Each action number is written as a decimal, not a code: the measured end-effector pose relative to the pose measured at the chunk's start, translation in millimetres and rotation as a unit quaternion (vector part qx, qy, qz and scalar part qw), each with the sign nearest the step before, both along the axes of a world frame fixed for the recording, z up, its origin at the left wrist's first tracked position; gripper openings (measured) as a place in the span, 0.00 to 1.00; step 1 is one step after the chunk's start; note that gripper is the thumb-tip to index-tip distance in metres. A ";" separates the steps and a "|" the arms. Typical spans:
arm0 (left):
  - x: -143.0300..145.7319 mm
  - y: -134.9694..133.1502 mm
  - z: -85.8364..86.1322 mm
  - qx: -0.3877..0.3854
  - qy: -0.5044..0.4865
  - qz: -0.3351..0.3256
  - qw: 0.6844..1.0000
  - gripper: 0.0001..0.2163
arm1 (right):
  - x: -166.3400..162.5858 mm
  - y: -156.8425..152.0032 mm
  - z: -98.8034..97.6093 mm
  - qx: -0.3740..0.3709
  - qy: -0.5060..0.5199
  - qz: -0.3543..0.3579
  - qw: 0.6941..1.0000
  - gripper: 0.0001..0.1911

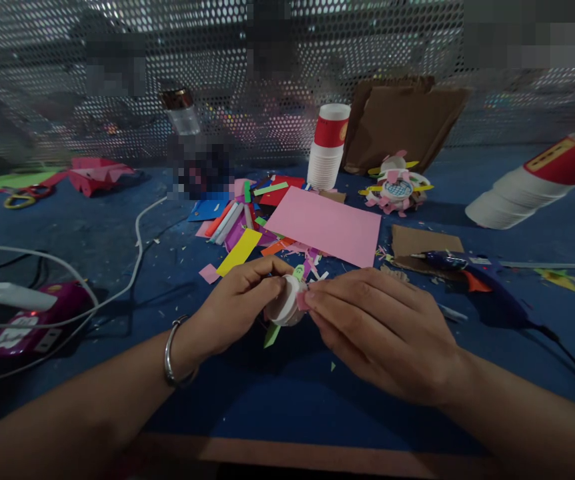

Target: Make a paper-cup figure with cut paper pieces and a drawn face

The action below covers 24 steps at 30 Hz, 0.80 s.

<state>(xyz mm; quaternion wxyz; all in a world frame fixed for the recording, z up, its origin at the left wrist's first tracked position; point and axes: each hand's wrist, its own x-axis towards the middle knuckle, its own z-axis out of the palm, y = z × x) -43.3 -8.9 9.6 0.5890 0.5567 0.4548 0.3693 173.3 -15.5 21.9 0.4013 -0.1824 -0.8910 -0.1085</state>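
Near the front of the blue table, my left hand point(240, 300) grips a small round white paper piece point(286, 305), which looks like a cut-down cup. Green paper strips point(271, 335) stick out from its edge. At its right side my right hand point(380, 327) pinches a small pink paper piece point(301, 301) and presses it against the round piece. Just beyond the hands lie a large pink paper sheet point(327, 225) and a yellow paper strip point(239, 252). The palm sides of both hands are hidden.
A glue gun point(487, 273) rests over cardboard point(425, 245) at right. Stacked paper cups point(328, 147) stand behind; another stack point(537, 180) leans at far right. A decorated paper craft point(397, 187) sits near the back. Left are scissors point(27, 195), a power strip point(42, 317) and white cables.
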 end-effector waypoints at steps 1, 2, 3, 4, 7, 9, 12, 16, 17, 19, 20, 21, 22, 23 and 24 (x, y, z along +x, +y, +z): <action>-0.1 -0.1 -0.8 -0.007 -0.005 0.002 1.000 0.05 | 0.3 0.0 0.2 0.001 0.003 0.000 1.000 0.09; -0.2 -0.1 -1.7 -0.014 -0.010 0.005 1.000 0.05 | 0.7 -0.1 0.4 0.001 0.005 0.000 1.000 0.10; -0.4 -0.1 -2.4 -0.020 -0.014 0.008 1.000 0.05 | 1.3 -0.2 0.3 0.003 0.008 -0.001 1.000 0.10; -0.4 0.0 -2.8 -0.024 -0.019 0.011 0.999 0.05 | 1.9 -0.5 0.2 0.006 0.009 -0.004 1.000 0.11; 0.3 0.4 -1.2 -0.033 -0.038 0.018 0.999 0.04 | 4.3 -2.2 0.5 0.013 0.004 -0.004 1.000 0.11; 1.9 0.9 1.8 -0.051 -0.051 0.033 0.997 0.04 | 5.7 -3.7 1.7 0.019 -0.003 -0.005 1.000 0.10; 4.8 1.8 5.8 -0.085 -0.067 0.055 0.993 0.04 | 6.8 -6.1 4.5 0.031 -0.013 -0.004 0.999 0.09; 6.0 2.7 6.3 -0.102 -0.078 0.058 0.990 0.03 | 5.8 -7.4 6.0 0.040 -0.014 -0.010 0.999 0.08; 5.6 2.7 5.6 -0.103 -0.078 0.055 0.990 0.03 | 5.0 -7.1 5.7 0.039 -0.012 -0.017 0.999 0.08; 4.4 2.7 3.6 -0.104 -0.074 0.046 0.991 0.03 | 2.6 -5.8 4.4 0.035 -0.005 -0.031 0.999 0.10; 3.7 2.6 2.3 -0.103 -0.070 0.041 0.991 0.04 | 1.3 -4.8 3.7 0.032 0.000 -0.037 0.999 0.11; 3.0 2.5 0.9 -0.100 -0.065 0.036 0.992 0.04 | 0.0 -3.8 3.0 0.027 0.006 -0.042 0.999 0.12; 2.4 2.5 -0.5 -0.094 -0.058 0.032 0.993 0.04 | -1.2 -2.7 2.3 0.023 0.010 -0.046 0.999 0.12; 2.0 2.5 -1.8 -0.086 -0.050 0.028 0.995 0.04 | -2.2 -1.8 1.7 0.019 0.012 -0.048 0.999 0.12; 1.6 2.6 -3.0 -0.078 -0.041 0.024 0.996 0.04 | -3.0 -0.9 1.1 0.016 0.014 -0.049 0.999 0.12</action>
